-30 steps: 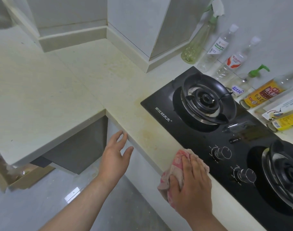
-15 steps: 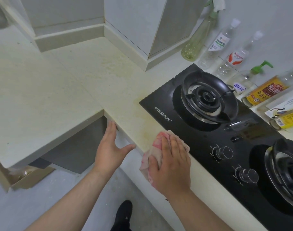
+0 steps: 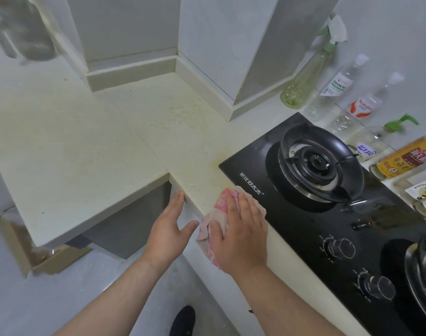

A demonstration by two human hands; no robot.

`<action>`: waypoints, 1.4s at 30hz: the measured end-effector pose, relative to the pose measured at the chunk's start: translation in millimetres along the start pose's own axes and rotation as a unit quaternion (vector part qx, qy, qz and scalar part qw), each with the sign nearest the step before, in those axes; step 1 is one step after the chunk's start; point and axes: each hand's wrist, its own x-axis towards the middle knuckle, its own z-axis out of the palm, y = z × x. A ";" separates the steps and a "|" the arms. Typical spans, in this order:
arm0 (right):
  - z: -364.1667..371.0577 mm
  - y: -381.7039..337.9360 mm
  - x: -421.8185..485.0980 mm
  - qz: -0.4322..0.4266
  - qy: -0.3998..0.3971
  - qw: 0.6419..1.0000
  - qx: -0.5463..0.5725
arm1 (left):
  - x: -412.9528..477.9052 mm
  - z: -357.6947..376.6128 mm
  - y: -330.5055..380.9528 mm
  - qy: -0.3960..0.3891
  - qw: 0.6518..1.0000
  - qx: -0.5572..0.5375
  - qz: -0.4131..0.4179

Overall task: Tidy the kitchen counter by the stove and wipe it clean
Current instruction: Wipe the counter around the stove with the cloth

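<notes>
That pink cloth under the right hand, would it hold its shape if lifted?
Probably not: the cloth bunches in soft folds under the right hand, so it likely flops. One end droops over the counter edge, suggesting it is limp and light.

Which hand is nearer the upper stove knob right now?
Right. The right hand presses the cloth on the counter edge, just left of the upper knob. The left hand is farther left, against the counter's front face.

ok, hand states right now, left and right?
Left hand: open, fingers straight at the counter edge.
Right hand: open, pressing the cloth flat on the counter.
</notes>
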 end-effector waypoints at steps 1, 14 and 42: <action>-0.4 -5.8 6.8 -0.006 -0.002 1.000 0.009 | 1.3 -3.0 -1.0 -0.001 1.000 -0.001 -0.001; 3.5 -43.9 61.2 -0.057 -0.002 0.998 0.039 | 12.3 -16.9 -0.8 -0.029 0.987 -0.148 -0.051; 0.4 -8.1 13.8 -0.031 -0.012 0.999 0.007 | 14.3 -28.9 -2.6 -0.066 0.983 -0.147 -0.087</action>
